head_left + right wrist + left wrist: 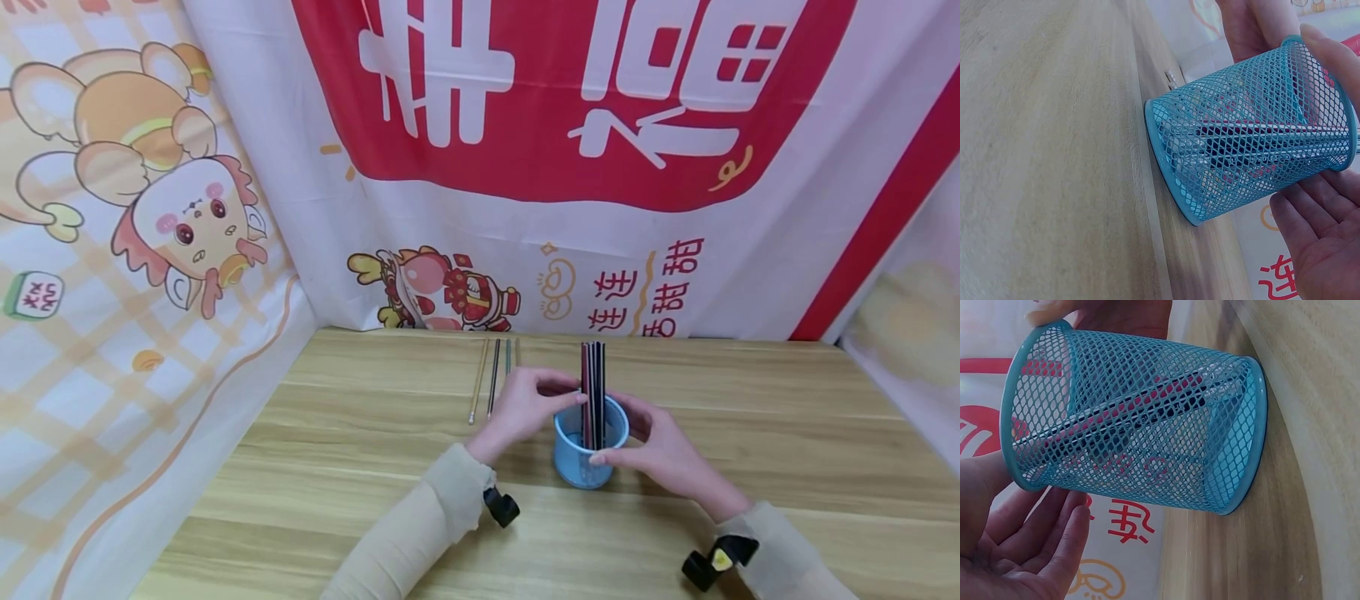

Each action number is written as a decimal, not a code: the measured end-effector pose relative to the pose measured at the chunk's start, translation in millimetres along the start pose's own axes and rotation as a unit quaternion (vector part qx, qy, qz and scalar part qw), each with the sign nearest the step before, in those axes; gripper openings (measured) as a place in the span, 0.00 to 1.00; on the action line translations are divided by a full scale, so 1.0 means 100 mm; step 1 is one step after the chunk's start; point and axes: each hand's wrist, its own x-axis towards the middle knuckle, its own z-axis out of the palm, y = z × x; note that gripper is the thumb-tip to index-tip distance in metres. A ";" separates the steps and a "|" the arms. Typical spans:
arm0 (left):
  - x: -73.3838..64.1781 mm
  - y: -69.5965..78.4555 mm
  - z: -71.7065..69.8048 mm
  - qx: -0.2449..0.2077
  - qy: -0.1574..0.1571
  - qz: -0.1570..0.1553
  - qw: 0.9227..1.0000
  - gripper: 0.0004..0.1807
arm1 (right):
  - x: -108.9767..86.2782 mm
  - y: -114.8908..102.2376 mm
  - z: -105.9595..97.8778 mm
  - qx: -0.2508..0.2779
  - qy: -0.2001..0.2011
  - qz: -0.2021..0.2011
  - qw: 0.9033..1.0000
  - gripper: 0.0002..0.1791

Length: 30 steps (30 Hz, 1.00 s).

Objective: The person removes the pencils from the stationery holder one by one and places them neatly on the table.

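A light-blue mesh pencil cup [586, 475] stands upright on the wooden table. A tight bundle of dark and reddish pencils [593, 367] stands in it, lower ends near the base, upper ends well above the rim. At the left of the rim is my left hand [525, 406], its thumb and index finger at the bundle. Its other fingers [1060, 544] extend beside the cup. My right hand [663, 446] grips the cup from the right, thumb on the near rim and fingers round the far side, partly hidden.
Several thin pencils [492, 375] lie in a row on the table [337, 467], left of the cup and partly behind my left hand. A printed white and red cloth [450, 192] hangs at the table's back edge, with another patterned cloth [150, 350] on the left.
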 end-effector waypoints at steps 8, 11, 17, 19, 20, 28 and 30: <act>0.02 -0.02 0.03 0.019 0.005 0.006 1.000 0.13 | 0.00 0.00 0.00 -0.002 0.001 -0.007 1.000 0.44; 0.02 -0.03 0.03 0.018 0.007 0.010 1.000 0.12 | 0.01 0.00 0.00 -0.004 0.002 -0.008 1.000 0.43; 0.03 -0.04 0.04 0.017 0.014 0.013 1.000 0.11 | 0.01 0.01 0.00 -0.002 0.002 -0.013 1.000 0.43; 0.03 -0.04 0.04 0.019 0.018 0.013 1.000 0.11 | 0.01 0.01 0.00 -0.002 0.002 -0.014 1.000 0.43; 0.03 -0.04 0.04 0.020 0.020 0.013 1.000 0.10 | 0.01 0.02 0.00 -0.002 0.001 -0.015 1.000 0.43; 0.05 -0.04 0.04 0.010 0.029 0.018 0.999 0.11 | 0.01 0.03 0.00 -0.002 0.002 -0.009 1.000 0.44; 0.06 -0.03 0.03 0.007 0.032 0.021 0.999 0.11 | 0.02 0.03 0.00 -0.002 0.003 -0.008 1.000 0.44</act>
